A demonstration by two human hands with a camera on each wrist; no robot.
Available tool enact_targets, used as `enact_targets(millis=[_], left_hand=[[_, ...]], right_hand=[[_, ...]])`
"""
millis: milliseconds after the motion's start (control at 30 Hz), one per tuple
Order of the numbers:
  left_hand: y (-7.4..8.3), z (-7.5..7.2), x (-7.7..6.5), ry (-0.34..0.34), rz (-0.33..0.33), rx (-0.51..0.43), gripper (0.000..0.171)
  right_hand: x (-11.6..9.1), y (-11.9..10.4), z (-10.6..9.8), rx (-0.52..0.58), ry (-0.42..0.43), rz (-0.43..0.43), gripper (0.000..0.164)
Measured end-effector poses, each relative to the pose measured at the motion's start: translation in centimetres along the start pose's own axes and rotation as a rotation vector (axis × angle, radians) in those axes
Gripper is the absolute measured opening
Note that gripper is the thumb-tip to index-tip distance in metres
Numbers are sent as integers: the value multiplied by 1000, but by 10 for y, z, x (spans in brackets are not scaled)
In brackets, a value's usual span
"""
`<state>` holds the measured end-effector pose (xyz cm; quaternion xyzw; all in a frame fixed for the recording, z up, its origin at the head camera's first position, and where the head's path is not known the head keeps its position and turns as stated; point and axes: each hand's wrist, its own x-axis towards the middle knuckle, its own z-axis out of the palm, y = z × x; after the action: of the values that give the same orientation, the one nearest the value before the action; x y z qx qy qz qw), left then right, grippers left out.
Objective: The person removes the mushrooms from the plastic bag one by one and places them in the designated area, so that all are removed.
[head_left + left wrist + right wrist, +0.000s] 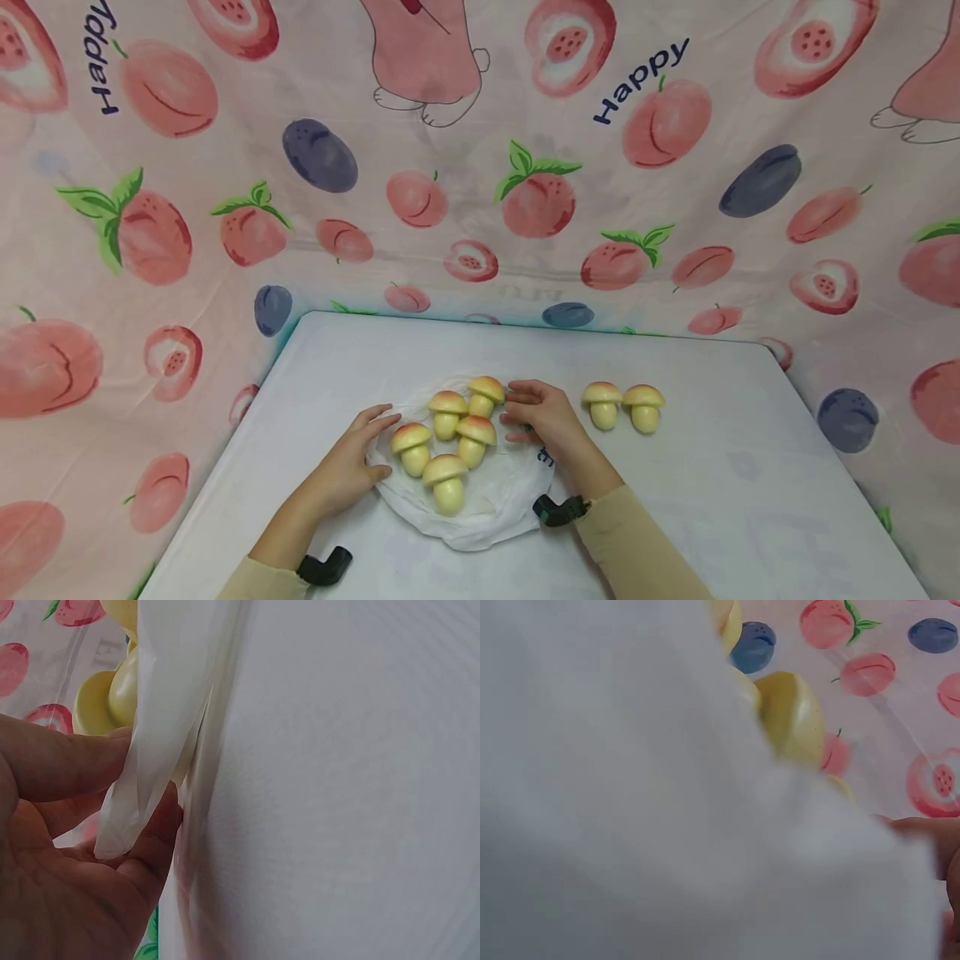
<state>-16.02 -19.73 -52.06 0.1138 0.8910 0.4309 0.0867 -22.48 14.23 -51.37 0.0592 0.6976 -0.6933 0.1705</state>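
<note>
Several yellow toy mushrooms (447, 483) with orange-tinged caps lie in a white plastic bag (495, 525), whose mouth is spread wide on the table. At the bag's left side my left hand (347, 462) holds its edge; in the left wrist view the thin plastic (161, 712) passes between thumb and fingers. My right hand (551, 421) holds the bag's right edge with bent fingers, close to the rearmost mushroom (486, 396). In the right wrist view the blurred bag (630, 787) hides most of that hand, and only part of the fingers (930, 829) shows.
Two more toy mushrooms (602, 405) stand side by side on the white table (720, 467), right of my right hand. A peach-print cloth (465, 167) hangs behind and beside the table. Dark wrist devices (325, 567) sit at both sleeves.
</note>
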Motion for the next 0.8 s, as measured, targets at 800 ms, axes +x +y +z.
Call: enact_targets(millis=[800], left_hand=[[0,-1,1,-5,0,-5,76]], right_hand=[[17,-1,11,10,29,81,46]])
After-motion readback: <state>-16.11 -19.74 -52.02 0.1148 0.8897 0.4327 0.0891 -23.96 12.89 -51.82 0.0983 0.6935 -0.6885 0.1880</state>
